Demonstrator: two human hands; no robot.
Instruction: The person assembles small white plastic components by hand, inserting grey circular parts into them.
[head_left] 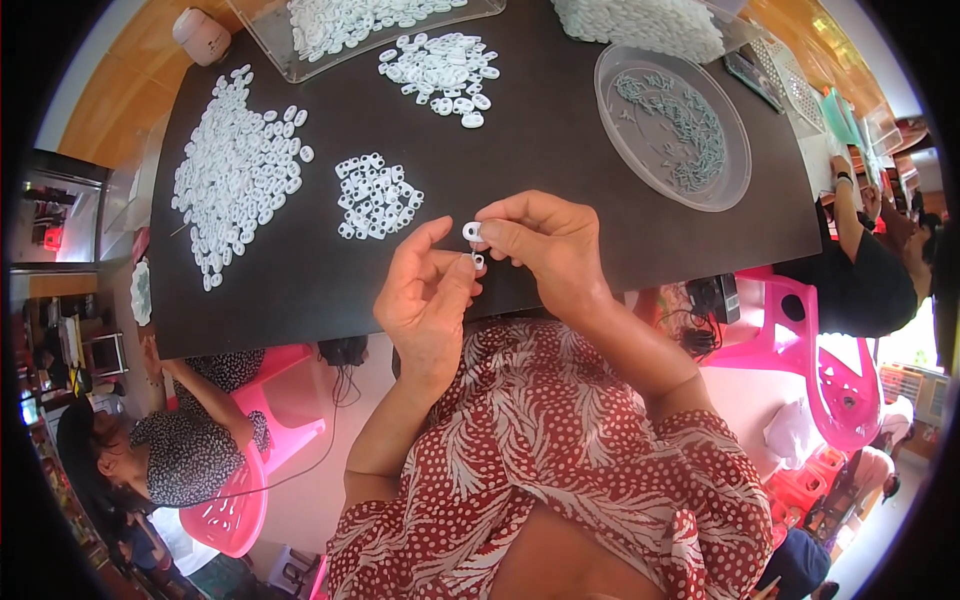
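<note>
White pieces [468, 229], grey-green bits [700, 150], dark table [540, 120], pink chairs [848, 395], red dress [570, 430] with white dots

Far left: pinkish-white jar [201, 37] stands upright. Far right: slim dark device [752, 80] lies just beside white perforated panel [792, 85]. Left: person in black-and-white patterned clothes [192, 458] sits at pink plastic chair [250, 512]. Right: person in dark clothes [868, 288], another pink chair [853, 422], black box [714, 298] with cables, white bag [793, 432], red plastic stools [797, 488] nearer
</note>
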